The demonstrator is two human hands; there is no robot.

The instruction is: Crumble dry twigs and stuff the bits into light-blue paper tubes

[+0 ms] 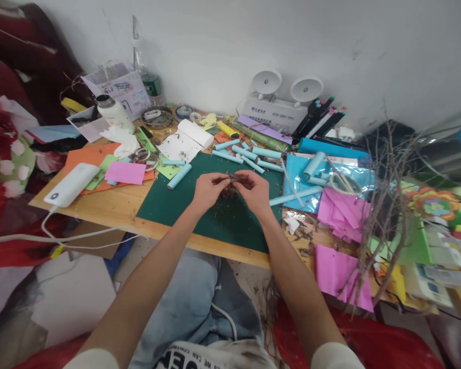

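Note:
Above the dark green cutting mat, my left hand and my right hand meet fingertip to fingertip. Both are closed in a pinch on brown, dry plant bits, which look like crumbled twig or bark. A small dark pile of the same bits lies on the mat under my fingers, partly hidden by them. Pale blue paper tubes lie in a loose group just beyond my hands. One more blue tube rests left of my left hand, and a long one to the right.
Bare branches stand up at the right beside pink paper. Scissors lie on a blue plastic packet. At the left are a white power bank with a cable and a white bottle. An emergency light stands against the wall.

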